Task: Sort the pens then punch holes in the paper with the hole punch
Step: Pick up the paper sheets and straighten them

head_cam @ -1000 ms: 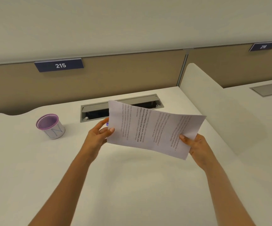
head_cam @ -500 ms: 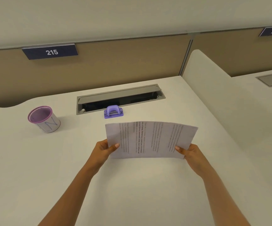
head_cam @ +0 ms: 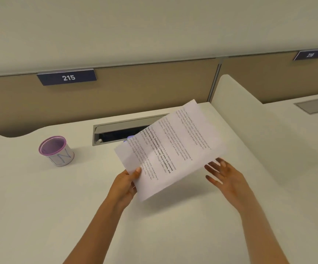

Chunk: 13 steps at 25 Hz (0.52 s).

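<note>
Above the white desk (head_cam: 59,206), before the cable slot (head_cam: 114,130): printed sheet (head_cam: 175,149), airborne and tilted; pinched at its near-left corner by left hand (head_cam: 123,185), thumb on top; right hand (head_cam: 225,178) spread and empty, just beside the lower right edge; probable hole punch (head_cam: 130,138), a lilac sliver peeking from behind the sheet; lilac-rimmed cup (head_cam: 56,151) well to the left. Risks: single-corner hold, hence droop, twist or crease; punch hidden, hence blind feeding and crooked holes.

Not much to see of the person tbh: a slim left forearm (head_cam: 97,231) and right forearm (head_cam: 265,225), both bare right down to the frame's bottom edge. The left hand (head_cam: 124,184) and right hand (head_cam: 228,180) are bare too. The left thumbnail (head_cam: 138,170) looks short and plain.
</note>
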### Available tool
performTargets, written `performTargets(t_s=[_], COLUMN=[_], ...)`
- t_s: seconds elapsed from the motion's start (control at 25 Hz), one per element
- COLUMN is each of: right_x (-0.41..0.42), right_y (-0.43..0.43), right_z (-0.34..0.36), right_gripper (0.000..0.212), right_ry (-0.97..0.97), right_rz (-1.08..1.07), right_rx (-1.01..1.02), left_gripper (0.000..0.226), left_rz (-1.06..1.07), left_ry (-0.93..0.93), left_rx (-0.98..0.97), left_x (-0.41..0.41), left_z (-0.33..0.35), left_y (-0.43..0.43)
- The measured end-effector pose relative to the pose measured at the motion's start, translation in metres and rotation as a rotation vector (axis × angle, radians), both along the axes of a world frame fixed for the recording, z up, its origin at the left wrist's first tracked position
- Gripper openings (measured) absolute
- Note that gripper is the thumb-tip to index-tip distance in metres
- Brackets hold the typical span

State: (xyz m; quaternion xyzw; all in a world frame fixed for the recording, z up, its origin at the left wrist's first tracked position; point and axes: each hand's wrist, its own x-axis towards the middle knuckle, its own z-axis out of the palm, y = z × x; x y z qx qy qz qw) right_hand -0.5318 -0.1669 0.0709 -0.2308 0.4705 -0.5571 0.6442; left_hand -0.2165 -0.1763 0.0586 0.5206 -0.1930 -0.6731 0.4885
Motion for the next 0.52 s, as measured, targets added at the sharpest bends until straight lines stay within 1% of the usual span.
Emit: performTargets(t_s=[0.04,0.08,0.16,0.28,0.4,0.52], right_x=[0.014,0.032,0.071,0.117,0.132,0.133], right_y=[0.006,0.012,0.022,0.031,0.03,0.027], right_z=[-0.004,-0.006,-0.004,0.0,-0.004,-0.01], right_gripper=[0.035,0.029,0.03,0.031,0.028,0.032], right_ry=[-0.06,-0.098,-0.133,-0.114,-0.101,-0.006], right_rz=[-0.02,-0.018,-0.017,-0.142,-0.281,-0.33], right_rx=[0.035,0.055,0.04,-0.002,0.025,0.042], left_gripper=[0.019,0.018,0.014,0.013,0.016,0.016], left_rz=[0.013,0.022,0.039,0.063,0.075,0.015], left_ry=[0.024,0.041,0.058,0.065,0.073,0.045], left_rx=[0.017,0.031,0.065,0.097,0.098,0.111], left_x=[-0.006,-0.012,-0.026,-0.042,-0.048,-0.045], left_z=[-0.001,-0.002,-0.006,-0.017,-0.028,-0.033], left_y=[0.003,0.006,0.013,0.022,0.028,0.027])
